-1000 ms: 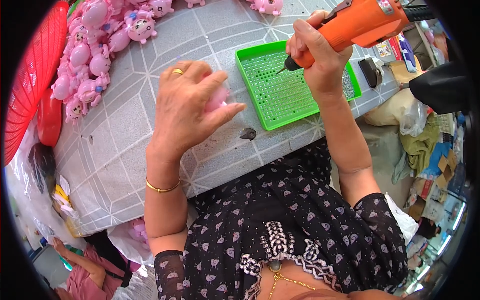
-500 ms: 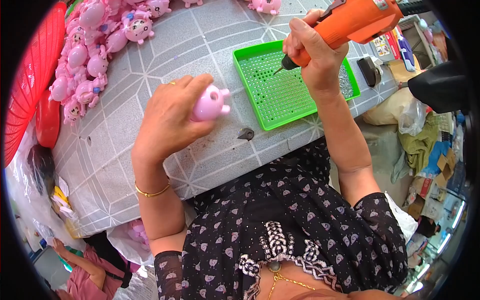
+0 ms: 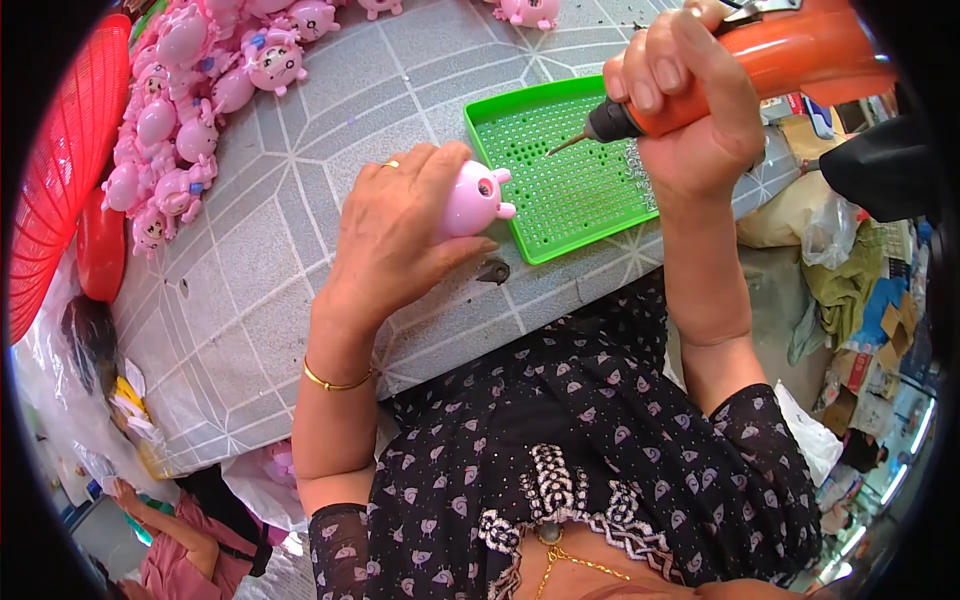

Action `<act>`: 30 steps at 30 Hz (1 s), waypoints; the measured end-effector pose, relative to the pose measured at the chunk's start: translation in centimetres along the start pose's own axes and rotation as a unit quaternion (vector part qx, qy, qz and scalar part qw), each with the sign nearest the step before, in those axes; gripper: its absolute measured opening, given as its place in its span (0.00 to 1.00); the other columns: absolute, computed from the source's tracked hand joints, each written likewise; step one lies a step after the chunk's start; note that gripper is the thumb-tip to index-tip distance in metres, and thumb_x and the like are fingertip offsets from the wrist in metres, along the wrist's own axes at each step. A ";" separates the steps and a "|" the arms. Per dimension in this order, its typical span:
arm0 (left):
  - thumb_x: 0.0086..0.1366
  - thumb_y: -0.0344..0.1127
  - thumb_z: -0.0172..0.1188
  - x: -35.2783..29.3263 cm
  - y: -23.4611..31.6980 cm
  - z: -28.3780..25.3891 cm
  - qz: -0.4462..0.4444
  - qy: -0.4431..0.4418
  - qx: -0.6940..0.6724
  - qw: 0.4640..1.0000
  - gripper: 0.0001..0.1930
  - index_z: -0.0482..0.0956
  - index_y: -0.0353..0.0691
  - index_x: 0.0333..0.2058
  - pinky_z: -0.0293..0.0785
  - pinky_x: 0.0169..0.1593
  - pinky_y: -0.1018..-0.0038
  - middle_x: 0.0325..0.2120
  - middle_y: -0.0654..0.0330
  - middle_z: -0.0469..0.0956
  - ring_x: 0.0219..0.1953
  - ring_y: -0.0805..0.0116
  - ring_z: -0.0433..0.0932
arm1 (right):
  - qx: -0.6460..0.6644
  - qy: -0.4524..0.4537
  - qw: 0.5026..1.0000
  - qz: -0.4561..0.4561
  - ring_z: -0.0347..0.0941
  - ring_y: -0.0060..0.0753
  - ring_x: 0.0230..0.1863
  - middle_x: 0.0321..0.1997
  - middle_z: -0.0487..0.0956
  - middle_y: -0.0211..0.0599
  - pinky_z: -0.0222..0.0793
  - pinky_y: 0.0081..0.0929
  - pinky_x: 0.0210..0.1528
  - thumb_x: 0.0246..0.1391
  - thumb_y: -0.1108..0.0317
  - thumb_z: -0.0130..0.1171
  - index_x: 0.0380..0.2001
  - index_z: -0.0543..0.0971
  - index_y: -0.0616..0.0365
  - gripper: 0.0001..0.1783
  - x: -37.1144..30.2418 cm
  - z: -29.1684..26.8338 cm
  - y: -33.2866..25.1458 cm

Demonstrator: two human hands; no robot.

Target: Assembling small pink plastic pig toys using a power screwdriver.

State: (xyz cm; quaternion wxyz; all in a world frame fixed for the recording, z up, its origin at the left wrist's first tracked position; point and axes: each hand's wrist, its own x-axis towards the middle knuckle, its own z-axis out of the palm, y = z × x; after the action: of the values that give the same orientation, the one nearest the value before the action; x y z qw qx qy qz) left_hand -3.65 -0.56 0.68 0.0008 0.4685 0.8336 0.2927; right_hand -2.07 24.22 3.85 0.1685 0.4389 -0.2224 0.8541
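Observation:
My left hand (image 3: 392, 225) is wrapped round a pink plastic toy (image 3: 470, 203) above the table. Two small stubs and a round hole on the toy point toward the right. In my right hand (image 3: 695, 110) is an orange electric screwdriver (image 3: 790, 62), its thin bit aimed left and down over a green tray (image 3: 497, 190). The bit and the toy are apart. Rows of small holes fill the tray, many with shiny screws in them, and loose screws (image 3: 637, 178) lie at its right end. Below the toy, a small dark piece (image 3: 493, 271) rests on the table.
A heap of pink toys (image 3: 190, 130) covers the far left of the grey patterned table (image 3: 270, 330), beside a red mesh basket (image 3: 75, 150). Another pink toy (image 3: 528, 12) sits at the far edge. At lower left, another person (image 3: 185, 550) is partly visible. Sacks and boxes crowd the right.
My left hand has carried the toy right, toward the tray, and its hole now faces more to the right. My right hand with the screwdriver has shifted right and slightly nearer.

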 end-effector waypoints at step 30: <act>0.48 0.45 0.76 -0.4 -0.3 0.1 -0.018 -0.024 0.026 0.999 0.39 0.72 0.40 0.58 0.69 0.51 0.59 0.49 0.50 0.79 0.52 0.48 0.77 | -0.371 0.284 0.861 0.202 0.67 0.21 0.16 0.19 0.71 0.29 0.68 0.22 0.23 0.61 0.78 0.61 0.33 0.71 0.59 0.08 0.3 6.8 3.4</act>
State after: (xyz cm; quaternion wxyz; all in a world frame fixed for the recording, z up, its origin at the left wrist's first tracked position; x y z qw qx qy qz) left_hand -3.68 -0.93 0.32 0.0138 0.4605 0.8489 0.2590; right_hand 0.72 17.81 6.81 0.1981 0.0279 -0.5491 0.8114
